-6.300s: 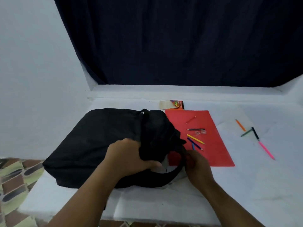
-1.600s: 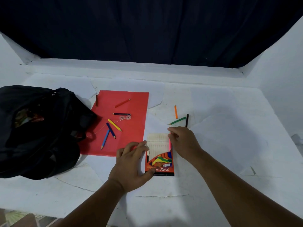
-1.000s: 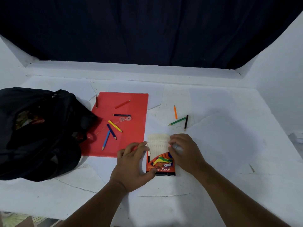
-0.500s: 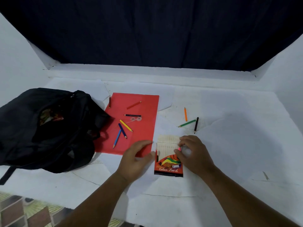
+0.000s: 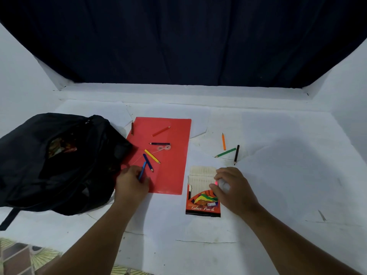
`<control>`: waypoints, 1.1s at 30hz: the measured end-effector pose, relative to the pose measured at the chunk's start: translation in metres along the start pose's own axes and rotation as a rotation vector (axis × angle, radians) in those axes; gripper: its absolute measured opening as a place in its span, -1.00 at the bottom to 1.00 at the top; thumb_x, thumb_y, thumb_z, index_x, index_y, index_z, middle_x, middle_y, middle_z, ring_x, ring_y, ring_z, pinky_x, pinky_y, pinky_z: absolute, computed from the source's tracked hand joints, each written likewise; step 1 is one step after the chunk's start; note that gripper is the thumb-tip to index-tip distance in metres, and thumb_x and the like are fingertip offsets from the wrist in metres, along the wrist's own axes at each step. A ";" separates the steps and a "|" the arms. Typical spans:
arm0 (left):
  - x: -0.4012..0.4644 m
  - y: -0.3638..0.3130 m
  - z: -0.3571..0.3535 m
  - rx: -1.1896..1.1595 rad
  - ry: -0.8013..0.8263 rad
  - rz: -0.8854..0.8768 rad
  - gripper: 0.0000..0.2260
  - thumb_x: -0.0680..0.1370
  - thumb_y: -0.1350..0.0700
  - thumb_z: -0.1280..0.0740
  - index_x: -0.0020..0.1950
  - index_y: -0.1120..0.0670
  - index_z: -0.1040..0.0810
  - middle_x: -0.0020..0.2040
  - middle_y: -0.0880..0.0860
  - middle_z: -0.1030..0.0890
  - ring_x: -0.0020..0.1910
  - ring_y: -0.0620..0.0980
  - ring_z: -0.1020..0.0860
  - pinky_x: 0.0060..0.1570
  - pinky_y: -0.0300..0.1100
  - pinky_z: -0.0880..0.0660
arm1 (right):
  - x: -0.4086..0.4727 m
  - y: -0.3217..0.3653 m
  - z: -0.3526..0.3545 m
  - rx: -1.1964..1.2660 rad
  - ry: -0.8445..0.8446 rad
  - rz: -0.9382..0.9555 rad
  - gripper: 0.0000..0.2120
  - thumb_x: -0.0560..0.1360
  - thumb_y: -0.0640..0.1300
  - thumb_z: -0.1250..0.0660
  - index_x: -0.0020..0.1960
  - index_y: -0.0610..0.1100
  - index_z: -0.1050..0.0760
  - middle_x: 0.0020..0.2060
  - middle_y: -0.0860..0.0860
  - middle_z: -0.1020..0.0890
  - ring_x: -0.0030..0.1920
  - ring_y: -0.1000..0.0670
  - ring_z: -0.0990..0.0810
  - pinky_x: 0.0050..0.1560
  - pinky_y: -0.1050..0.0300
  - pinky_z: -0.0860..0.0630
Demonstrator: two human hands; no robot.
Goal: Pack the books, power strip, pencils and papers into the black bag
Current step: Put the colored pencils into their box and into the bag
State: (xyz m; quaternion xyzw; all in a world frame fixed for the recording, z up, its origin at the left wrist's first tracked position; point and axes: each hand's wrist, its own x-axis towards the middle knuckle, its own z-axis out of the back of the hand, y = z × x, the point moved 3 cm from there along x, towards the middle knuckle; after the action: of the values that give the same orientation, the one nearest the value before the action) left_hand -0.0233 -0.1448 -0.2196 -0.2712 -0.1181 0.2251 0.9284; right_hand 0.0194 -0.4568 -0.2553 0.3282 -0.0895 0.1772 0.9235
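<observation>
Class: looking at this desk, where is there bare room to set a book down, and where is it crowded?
Free: the white surface right of the right hand, and the strip nearer than the pencil box. Crowded: the red folder strewn with pencils, beside the black bag and left hand.

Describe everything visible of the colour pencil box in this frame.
The colour pencil box is a flat cardboard pack, orange-red with a colourful swirl and the words "Colour Pencils" above a black bottom edge. Its pale flap is open, pointing away from the person. It lies flat on the white table, right of the red folder. The right hand touches its right side.
</observation>
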 end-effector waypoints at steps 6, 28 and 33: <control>-0.010 -0.001 -0.005 -0.109 -0.155 0.016 -0.74 0.45 0.41 -0.31 0.02 0.15 -0.65 -0.04 0.17 -0.62 -0.03 0.19 -0.56 0.04 -0.10 -0.43 | 0.000 0.001 0.002 0.003 0.020 0.000 -0.68 0.43 0.14 -0.38 -0.01 -0.09 -0.60 0.09 0.04 -0.66 0.09 0.15 -0.50 0.09 0.52 -0.29; -0.030 -0.120 -0.087 -0.203 0.240 -0.705 -0.76 0.40 0.44 -0.37 -0.08 0.17 -0.72 -0.06 0.12 -0.57 -0.21 -0.03 -0.58 -0.18 -0.52 -0.35 | 0.001 -0.006 0.004 0.005 0.044 -0.041 -0.87 0.54 -0.19 -0.36 0.05 -0.14 -0.65 0.09 -0.01 -0.67 0.13 0.05 -0.59 0.15 0.51 -0.26; -0.040 -0.109 -0.095 -0.250 0.263 -0.599 -0.68 0.41 0.30 -0.54 0.13 0.14 -0.66 -0.02 0.01 -0.51 -0.24 -0.18 -0.45 -0.17 -0.50 -0.37 | 0.001 -0.007 0.003 0.028 0.047 -0.064 -0.83 0.51 -0.17 -0.41 0.10 -0.09 -0.64 0.19 0.06 -0.62 0.18 0.15 -0.51 0.15 0.50 -0.30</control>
State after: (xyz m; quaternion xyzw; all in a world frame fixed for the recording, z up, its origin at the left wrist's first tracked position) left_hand 0.0131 -0.2890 -0.2414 -0.3625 -0.0986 -0.1103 0.9201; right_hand 0.0226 -0.4629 -0.2568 0.3397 -0.0544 0.1565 0.9258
